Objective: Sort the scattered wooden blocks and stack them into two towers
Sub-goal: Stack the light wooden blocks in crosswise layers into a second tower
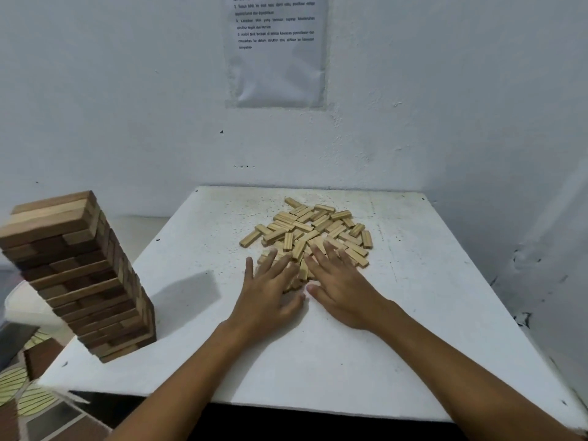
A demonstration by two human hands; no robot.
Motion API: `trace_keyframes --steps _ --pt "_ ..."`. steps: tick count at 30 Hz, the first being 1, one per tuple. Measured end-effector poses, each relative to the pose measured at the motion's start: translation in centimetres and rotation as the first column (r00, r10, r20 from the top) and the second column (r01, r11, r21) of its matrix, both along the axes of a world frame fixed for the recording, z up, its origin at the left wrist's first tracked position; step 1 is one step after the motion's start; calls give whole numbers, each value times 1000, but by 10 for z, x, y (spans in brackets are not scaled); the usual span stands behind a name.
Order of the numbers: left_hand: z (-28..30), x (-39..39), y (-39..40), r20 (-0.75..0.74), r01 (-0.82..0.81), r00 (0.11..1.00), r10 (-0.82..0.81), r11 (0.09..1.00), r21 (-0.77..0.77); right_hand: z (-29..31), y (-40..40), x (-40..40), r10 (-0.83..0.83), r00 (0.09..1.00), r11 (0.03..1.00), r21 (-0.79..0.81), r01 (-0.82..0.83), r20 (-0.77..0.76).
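Flat, both hands [270, 291] on pale blocks [318, 230]

The loose blocks [313, 232] were pale, matt bare wood. The tower [79, 272] was darker brown wood. The table [413, 313] looked matt white, speckled and scuffed. The wall sheet [280, 74] was glossy, wrinkled plastic-covered paper.

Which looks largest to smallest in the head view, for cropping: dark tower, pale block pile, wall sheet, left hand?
1. Dark tower, though nearest the camera.
2-3. Wall sheet and pale block pile: too close to rank.
4. Left hand.
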State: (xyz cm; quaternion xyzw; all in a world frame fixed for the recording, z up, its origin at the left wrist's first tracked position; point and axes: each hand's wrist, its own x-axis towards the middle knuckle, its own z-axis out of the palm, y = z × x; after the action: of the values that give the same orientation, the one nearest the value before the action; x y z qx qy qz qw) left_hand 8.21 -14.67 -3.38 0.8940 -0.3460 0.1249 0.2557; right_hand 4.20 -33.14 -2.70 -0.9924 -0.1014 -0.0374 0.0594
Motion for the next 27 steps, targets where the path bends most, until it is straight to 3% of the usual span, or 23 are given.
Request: trace_keyframes --steps 6,11,16,19,24,27 --pt "-3 -8 -2 49 78 995 -90 975 206 -3 10 -12 9 1000 1000 -6 -9 -25" --pt "5 -18 -1 7 114 993 -115 990 82 4 8 -42 21 1000 999 44 -20 -21" --pt "11 -16 -5 10 155 987 -161 964 217 5 4 -75 61 998 994 95 -59 -11" --pt "10 -21 -10 5 210 976 -216 954 215 5 3 -87 66 998 992 106 -64 -22" --pt "-2 -31 -11 101 185 976 -191 980 68 7 0 -99 31 999 993 118 -27 -30" --pt "-6 -38 -7 153 164 973 -171 985 57 8 -4 -101 -21 999 996 91 23 -27"
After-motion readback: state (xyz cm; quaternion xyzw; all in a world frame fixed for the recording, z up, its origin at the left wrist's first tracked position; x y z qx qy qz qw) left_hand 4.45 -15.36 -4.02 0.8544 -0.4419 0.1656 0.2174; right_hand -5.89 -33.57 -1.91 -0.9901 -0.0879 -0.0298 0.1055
